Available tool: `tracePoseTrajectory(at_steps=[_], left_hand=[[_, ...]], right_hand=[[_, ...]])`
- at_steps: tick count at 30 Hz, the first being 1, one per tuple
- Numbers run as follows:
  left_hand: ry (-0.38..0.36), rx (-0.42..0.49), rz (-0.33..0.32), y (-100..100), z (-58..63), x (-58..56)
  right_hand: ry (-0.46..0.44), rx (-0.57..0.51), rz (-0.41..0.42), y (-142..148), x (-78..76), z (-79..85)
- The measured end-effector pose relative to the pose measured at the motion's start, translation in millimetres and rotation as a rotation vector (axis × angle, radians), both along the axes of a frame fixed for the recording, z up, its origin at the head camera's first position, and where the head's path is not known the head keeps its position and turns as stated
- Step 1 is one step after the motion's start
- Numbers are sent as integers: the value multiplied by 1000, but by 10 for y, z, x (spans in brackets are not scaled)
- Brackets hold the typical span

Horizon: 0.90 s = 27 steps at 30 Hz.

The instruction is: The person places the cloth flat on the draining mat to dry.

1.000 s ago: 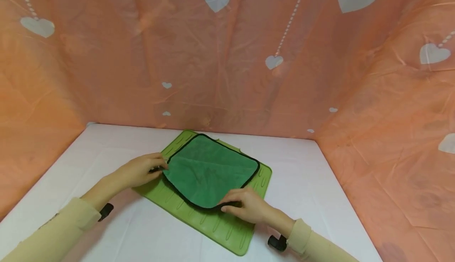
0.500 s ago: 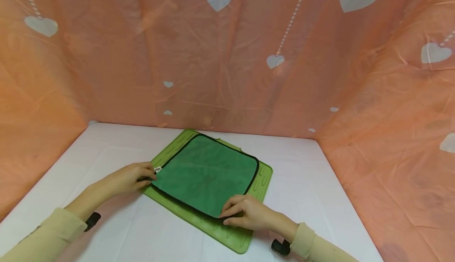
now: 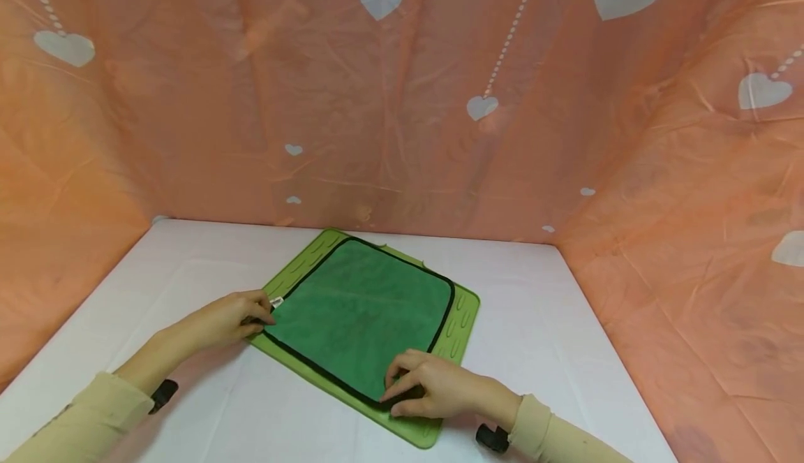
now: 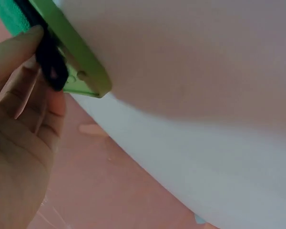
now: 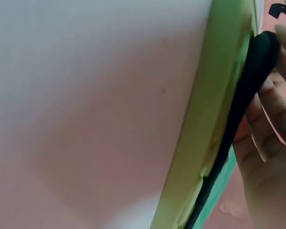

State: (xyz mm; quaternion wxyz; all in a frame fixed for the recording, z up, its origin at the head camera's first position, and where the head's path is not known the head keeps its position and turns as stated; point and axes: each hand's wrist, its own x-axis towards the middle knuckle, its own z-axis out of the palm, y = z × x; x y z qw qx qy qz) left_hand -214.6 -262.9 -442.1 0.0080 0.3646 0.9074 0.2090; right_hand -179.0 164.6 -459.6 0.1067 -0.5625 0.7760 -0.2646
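Observation:
A green cloth (image 3: 361, 309) with a black border lies spread over a lime-green ribbed mat (image 3: 463, 316). At the cloth's left corner, beside a small white tag (image 3: 277, 302), my left hand (image 3: 229, 316) pinches the edge; the left wrist view has the thumb on the black border (image 4: 50, 59). My right hand (image 3: 442, 386) holds the near corner between thumb and fingers, low over the mat's front part. The right wrist view shows the cloth's black border (image 5: 240, 102) close along the mat's rim (image 5: 200, 119). The fingers partly hide both corners.
The mat rests at an angle on a white-covered table (image 3: 534, 323). Orange curtains (image 3: 377, 100) with pale hearts stand at the back and both sides. Each wrist carries a black device, such as the right one (image 3: 492, 438).
The cloth's left corner has moved left and nearer with my left hand. My right hand has drawn the near corner toward me and lower. The cloth now lies flatter and more stretched.

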Motion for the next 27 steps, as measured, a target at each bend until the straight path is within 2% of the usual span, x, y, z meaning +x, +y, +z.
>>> tracePoseTrajectory(at_steps=[3,5,8,11,13,15,20,23,27], left_hand=[[47,-30,36,19,12,15],[92,-45,56,46,10,15],[130,-51,91,117,-8,10],[132,-61,117,216,-37,-4],[123,-71,133,282,-59,-11],[106,-89,144,338,-81,-16],[37,-137,164,413,-137,11],[31,-137,176,415,-152,32],[108,-117,228,358,-143,50]], right_hand=[[-92,-4,-84,33,-24,29],[-115,-9,-172,64,-53,51],[-30,8,-298,109,-135,76],[84,70,-390,161,-253,93],[124,127,-421,191,-336,105],[119,192,-434,225,-400,112],[21,316,-431,295,-432,79],[0,320,-441,338,-412,54],[52,246,-532,445,-412,46]])
